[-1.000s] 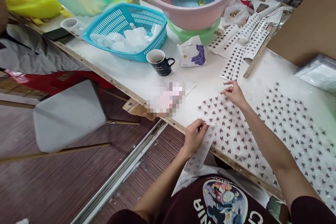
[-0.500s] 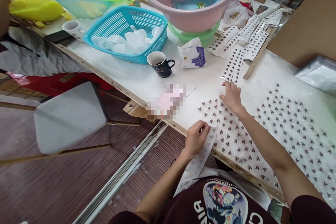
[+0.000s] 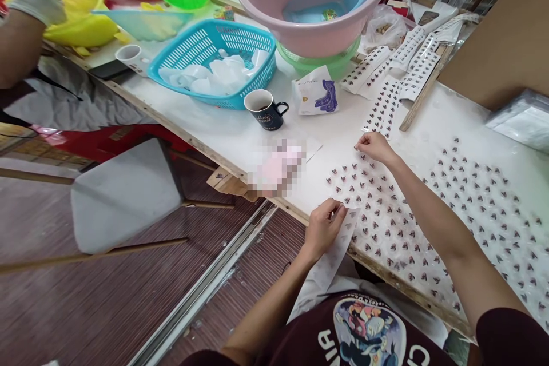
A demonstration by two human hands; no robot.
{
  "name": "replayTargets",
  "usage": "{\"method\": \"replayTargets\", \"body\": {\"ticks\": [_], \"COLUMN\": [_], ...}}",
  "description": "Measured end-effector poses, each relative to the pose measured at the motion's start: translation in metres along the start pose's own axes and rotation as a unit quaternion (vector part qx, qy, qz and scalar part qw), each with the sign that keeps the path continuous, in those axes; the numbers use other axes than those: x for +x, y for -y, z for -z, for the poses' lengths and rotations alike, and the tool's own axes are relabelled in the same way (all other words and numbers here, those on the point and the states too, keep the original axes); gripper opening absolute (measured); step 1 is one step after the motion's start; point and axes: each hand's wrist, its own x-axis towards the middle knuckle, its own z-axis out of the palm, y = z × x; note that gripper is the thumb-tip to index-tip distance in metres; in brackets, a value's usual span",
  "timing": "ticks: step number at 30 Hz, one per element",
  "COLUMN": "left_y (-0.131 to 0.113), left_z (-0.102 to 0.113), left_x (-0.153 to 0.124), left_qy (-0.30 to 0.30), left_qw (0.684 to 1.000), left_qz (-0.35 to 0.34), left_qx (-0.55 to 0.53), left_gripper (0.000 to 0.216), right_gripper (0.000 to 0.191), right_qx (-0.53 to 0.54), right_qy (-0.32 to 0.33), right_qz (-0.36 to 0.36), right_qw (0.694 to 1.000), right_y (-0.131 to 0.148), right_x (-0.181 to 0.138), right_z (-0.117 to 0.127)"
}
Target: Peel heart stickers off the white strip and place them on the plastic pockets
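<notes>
Nearest me, my left hand (image 3: 322, 229) is closed on a paper strip (image 3: 332, 254), thumb and fingers pinching its upper end at the worktop (image 3: 223, 126) edge. The rest of the strip hangs down toward my lap, and faint triangular marks show on it.

Ahead and to the right of that hand, rows of small dark pieces (image 3: 386, 223) cover the worktop. My right hand (image 3: 375, 146) is at their far end with its fingertips pinched together just over the surface. Whether a piece sits between them is too small to tell.

I judge this to be the setting-down part of laying pieces out in rows. Another piece would call for a fine pinch at the strip and a spot in line with the last row.

Beyond the right hand lie more printed strips (image 3: 384, 106) and a wooden stick (image 3: 422, 91). To its left stand a packet (image 3: 315, 94) and a dark mug (image 3: 263, 110), with a turquoise basket (image 3: 206, 46) and a pink basin (image 3: 300, 23) farther off.
</notes>
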Motion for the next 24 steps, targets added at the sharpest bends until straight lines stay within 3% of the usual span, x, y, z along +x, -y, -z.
{"method": "replayTargets", "body": {"ticks": [12,17,19,20,22,24], "left_y": [-0.001,-0.003,-0.003,-0.003,-0.003,-0.006], "left_z": [0.002,0.01,0.015,0.017,0.019,0.018], "left_x": [-0.001,0.001,0.001,0.001,-0.001,-0.004], "left_qy": [0.007,-0.003,0.005,0.013,0.033,0.055], "left_qw": [1.0,0.988,0.964,0.942,0.885,0.83], "left_qz": [0.005,0.05,0.1,0.128,0.173,0.203], "left_qx": [-0.029,-0.148,-0.248,-0.309,-0.431,-0.517], "left_gripper": [0.022,0.019,0.02,0.025,0.044,0.058], "right_gripper": [0.018,0.009,0.012,0.014,0.024,0.03], "right_qx": [-0.124,-0.092,0.005,0.063,0.134,0.157], "right_qy": [-0.03,-0.037,0.008,0.063,0.17,0.203], "right_qz": [0.014,0.065,0.15,0.2,0.274,0.306], "right_qw": [0.992,0.993,0.989,0.976,0.937,0.917], "right_y": [0.011,0.023,0.031,0.035,0.041,0.045], "right_x": [0.001,-0.027,-0.061,-0.082,-0.124,-0.156], "right_z": [-0.013,-0.001,0.002,0.003,-0.001,-0.008]}}
